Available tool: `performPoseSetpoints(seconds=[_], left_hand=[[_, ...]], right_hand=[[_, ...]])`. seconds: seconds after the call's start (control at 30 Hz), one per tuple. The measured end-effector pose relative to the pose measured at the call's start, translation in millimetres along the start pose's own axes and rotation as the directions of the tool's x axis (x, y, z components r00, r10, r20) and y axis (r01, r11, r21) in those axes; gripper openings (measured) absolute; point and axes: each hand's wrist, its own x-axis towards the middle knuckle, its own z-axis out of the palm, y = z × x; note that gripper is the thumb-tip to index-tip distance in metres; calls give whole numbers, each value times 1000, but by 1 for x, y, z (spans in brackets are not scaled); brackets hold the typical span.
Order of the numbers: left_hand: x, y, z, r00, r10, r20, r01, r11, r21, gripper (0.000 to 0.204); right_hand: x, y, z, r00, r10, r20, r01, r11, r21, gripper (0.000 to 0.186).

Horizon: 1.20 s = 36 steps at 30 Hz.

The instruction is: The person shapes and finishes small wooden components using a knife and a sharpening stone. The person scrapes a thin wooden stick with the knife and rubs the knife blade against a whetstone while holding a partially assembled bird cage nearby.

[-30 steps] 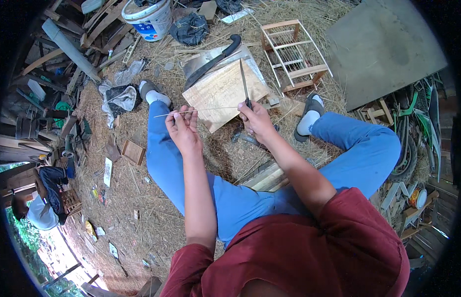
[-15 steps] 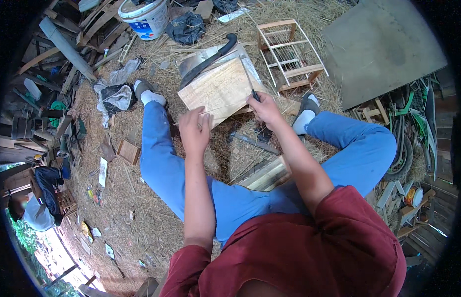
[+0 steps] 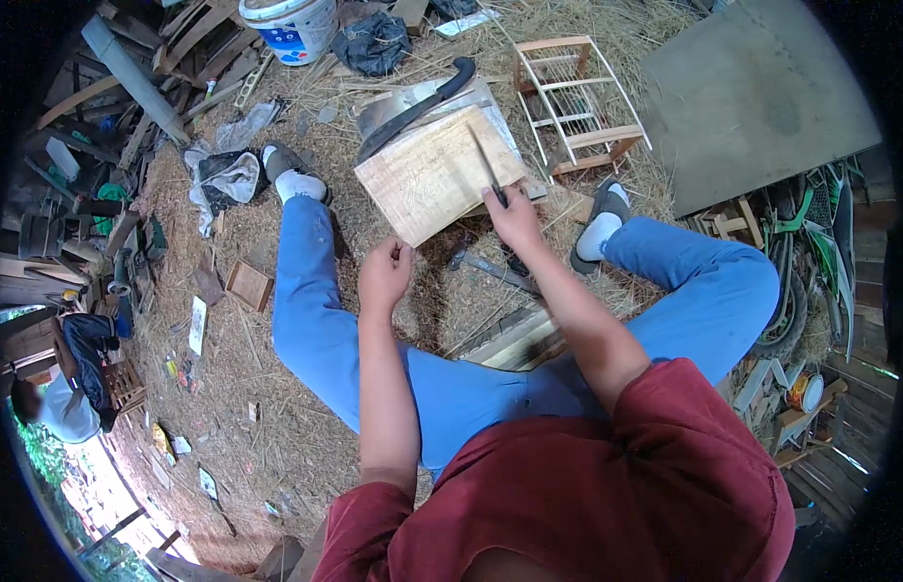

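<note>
A pale wooden board lies tilted on the work pile between my feet. My right hand is closed round the dark handle of a knife, its narrow blade pointing away from me over the board's right part. At the board's near corner is my left hand, fingers curled and pinched; what they hold, if anything, is too small to make out. A machete with a black handle rests along the board's far edge. Below the board lies a hammer on the ground.
Beyond my right foot stands a small slatted wooden frame. A large grey sheet leans at the far right. A white bucket and a black plastic bag are at the back. Another person sits at far left.
My left hand has drawn back toward me from the board's surface to its near corner, fingers now curled. The right hand has moved slightly nearer, with the knife still in it.
</note>
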Motion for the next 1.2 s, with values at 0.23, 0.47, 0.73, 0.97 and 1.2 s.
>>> performPoseSetpoints(seconds=[0.23, 0.47, 0.73, 0.97, 1.2], left_hand=[[-10, -27, -6, 993, -111, -34, 114, 989, 97, 21], [-7, -25, 3, 996, -56, -64, 57, 998, 15, 19], [-3, -17, 7, 992, -116, -43, 120, 989, 87, 19], [-3, -25, 10, 996, -75, -40, 77, 996, 49, 20], [-2, -14, 6, 992, -127, 2, 127, 990, 56, 17]], right_hand=[[-52, -34, 24, 962, -2, 273, 71, 967, -244, 52], [-73, -36, 44, 923, -127, 362, 269, 887, -375, 46], [-74, -35, 48, 918, -155, 366, 303, 869, -391, 44], [-69, -38, 45, 925, -98, 367, 268, 853, -447, 43], [-62, -29, 39, 913, -161, 374, 329, 833, -446, 44]])
